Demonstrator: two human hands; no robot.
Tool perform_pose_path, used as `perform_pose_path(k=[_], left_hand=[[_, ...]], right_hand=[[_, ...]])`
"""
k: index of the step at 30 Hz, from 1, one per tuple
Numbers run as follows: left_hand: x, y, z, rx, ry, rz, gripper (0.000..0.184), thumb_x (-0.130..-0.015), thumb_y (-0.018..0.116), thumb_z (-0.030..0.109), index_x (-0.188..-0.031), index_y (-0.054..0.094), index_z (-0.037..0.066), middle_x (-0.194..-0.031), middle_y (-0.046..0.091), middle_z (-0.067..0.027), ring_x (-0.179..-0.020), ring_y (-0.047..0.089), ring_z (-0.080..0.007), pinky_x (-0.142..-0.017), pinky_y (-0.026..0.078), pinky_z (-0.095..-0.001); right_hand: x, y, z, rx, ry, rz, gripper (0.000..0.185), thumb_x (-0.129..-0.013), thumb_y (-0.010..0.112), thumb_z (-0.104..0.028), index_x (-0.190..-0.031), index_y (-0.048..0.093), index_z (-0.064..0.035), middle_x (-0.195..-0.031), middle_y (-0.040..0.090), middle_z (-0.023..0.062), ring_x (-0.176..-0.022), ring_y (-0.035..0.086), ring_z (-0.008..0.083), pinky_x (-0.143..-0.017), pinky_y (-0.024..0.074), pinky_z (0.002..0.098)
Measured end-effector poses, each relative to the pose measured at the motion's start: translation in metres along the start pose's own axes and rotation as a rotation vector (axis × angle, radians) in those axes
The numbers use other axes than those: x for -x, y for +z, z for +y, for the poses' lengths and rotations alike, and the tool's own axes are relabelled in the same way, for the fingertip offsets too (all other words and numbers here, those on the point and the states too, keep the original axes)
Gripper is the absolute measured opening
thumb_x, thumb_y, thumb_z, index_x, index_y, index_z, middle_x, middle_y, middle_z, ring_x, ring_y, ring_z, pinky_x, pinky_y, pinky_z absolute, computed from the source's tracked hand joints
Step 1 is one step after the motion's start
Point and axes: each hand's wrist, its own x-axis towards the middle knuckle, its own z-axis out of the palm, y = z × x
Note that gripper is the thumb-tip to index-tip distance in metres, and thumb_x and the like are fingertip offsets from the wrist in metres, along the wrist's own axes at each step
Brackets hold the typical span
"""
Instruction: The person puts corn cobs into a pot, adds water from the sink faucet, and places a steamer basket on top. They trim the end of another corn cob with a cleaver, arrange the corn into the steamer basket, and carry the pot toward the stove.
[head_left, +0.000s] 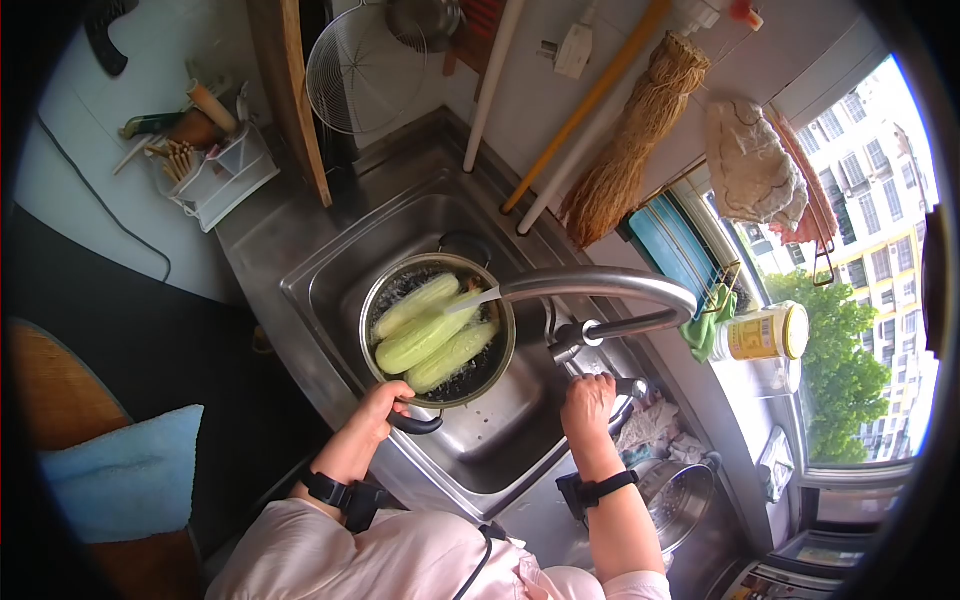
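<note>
A steel pot [511, 345] with black handles sits in the sink [470, 440], holding water and several long, pale green vegetables [430, 335]; their exact kind is unclear. Over it reaches the curved faucet [610, 280], and a stream of water falls from its spout onto the vegetables. My left hand [385, 405] is closed at the pot's near side, around the handle [415, 424] and rim. To the right of the sink, my right hand [588, 405] has its fingers curled at the faucet lever [630, 388], which they partly hide.
A colander [678, 495] and a crumpled cloth [650, 428] lie right of the sink. A straw brush [640, 140] and several poles lean behind it. A white utensil rack [235, 180] stands at the back left, and a yellow-labelled jar [755, 333] by the window.
</note>
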Motion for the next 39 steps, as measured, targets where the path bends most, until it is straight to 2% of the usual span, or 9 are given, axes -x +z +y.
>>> perform_pose_path(k=[11, 19, 23, 29, 33, 35, 36, 39], left_hand=[[-0.003, -0.003, -0.004, -0.035, -0.004, -0.026, 0.008, -0.079, 0.066, 0.01, -0.074, 0.061, 0.009, -0.067, 0.054, 0.0017, -0.053, 0.045, -0.0075, -0.055, 0.041, -0.0266], [0.0, -0.005, -0.004, -0.037, -0.001, -0.036, 0.007, -0.079, 0.067, 0.011, -0.075, 0.061, 0.009, -0.068, 0.055, 0.0015, -0.053, 0.046, -0.0072, -0.054, 0.041, -0.0267], [0.0, -0.006, -0.006, -0.043, 0.002, -0.025, 0.007, -0.08, 0.066, 0.01, -0.075, 0.061, 0.009, -0.068, 0.055, 0.0013, -0.053, 0.046, -0.0074, -0.055, 0.042, -0.0271], [0.008, -0.005, -0.005, -0.054, 0.019, -0.026, 0.006, -0.079, 0.066, 0.009, -0.075, 0.061, 0.009, -0.067, 0.055, 0.001, -0.053, 0.046, -0.0078, -0.055, 0.042, -0.0276], [0.016, -0.005, -0.009, -0.06, 0.041, -0.018, 0.006, -0.078, 0.067, 0.008, -0.074, 0.062, 0.008, -0.065, 0.055, 0.0009, -0.052, 0.047, -0.0086, -0.055, 0.042, -0.0281], [0.023, -0.006, -0.014, -0.095, 0.053, -0.029, 0.007, -0.077, 0.067, 0.008, -0.073, 0.062, 0.008, -0.065, 0.055, 0.0008, -0.052, 0.047, -0.0089, -0.055, 0.042, -0.0283], [0.027, -0.006, -0.016, -0.125, 0.06, -0.039, 0.007, -0.077, 0.067, 0.008, -0.072, 0.062, 0.008, -0.064, 0.055, 0.0008, -0.052, 0.047, -0.0092, -0.054, 0.042, -0.0285], [0.051, 0.004, -0.024, -0.174, 0.051, -0.015, 0.013, -0.081, 0.064, 0.006, -0.071, 0.057, 0.01, -0.065, 0.051, 0.0021, -0.052, 0.043, -0.0067, -0.052, 0.037, -0.0259]], right_hand=[[-0.003, 0.0, 0.005, -0.026, -0.003, -0.03, 0.008, -0.071, 0.061, -0.005, -0.073, 0.069, -0.0041, -0.079, 0.069, 0.0158, -0.083, 0.067, 0.0323, -0.088, 0.0459, 0.0422], [-0.006, 0.001, 0.02, -0.138, -0.044, -0.044, 0.002, -0.066, 0.068, -0.006, -0.066, 0.068, -0.0077, -0.073, 0.068, 0.0138, -0.077, 0.066, 0.031, -0.08, 0.0472, 0.0427], [-0.006, -0.004, 0.023, -0.197, -0.022, -0.062, 0.004, -0.068, 0.073, -0.009, -0.07, 0.071, -0.0058, -0.073, 0.068, 0.0156, -0.079, 0.067, 0.0329, -0.083, 0.0489, 0.0431], [-0.011, -0.013, 0.033, -0.211, -0.001, -0.135, 0.005, -0.073, 0.073, -0.015, -0.072, 0.073, -0.0095, -0.074, 0.069, 0.0137, -0.08, 0.067, 0.0322, -0.086, 0.0471, 0.0438], [-0.011, -0.018, 0.051, -0.108, -0.026, -0.007, 0.008, -0.073, 0.072, -0.018, -0.073, 0.073, -0.0108, -0.078, 0.067, 0.0099, -0.088, 0.064, 0.0294, -0.09, 0.0424, 0.0437], [-0.001, -0.018, 0.054, 0.011, -0.053, 0.109, 0.015, -0.075, 0.074, -0.022, -0.082, 0.073, -0.0084, -0.086, 0.065, 0.0101, -0.094, 0.061, 0.0294, -0.093, 0.041, 0.0447], [0.009, -0.021, 0.05, -0.049, -0.014, 0.132, 0.02, -0.075, 0.076, -0.022, -0.088, 0.072, -0.0073, -0.09, 0.064, 0.0113, -0.097, 0.06, 0.0301, -0.095, 0.0413, 0.0456], [0.065, -0.044, 0.029, -0.354, 0.067, 0.204, 0.022, -0.079, 0.076, -0.02, -0.096, 0.073, -0.0068, -0.089, 0.066, 0.0097, -0.088, 0.064, 0.0292, -0.082, 0.0482, 0.0423]])
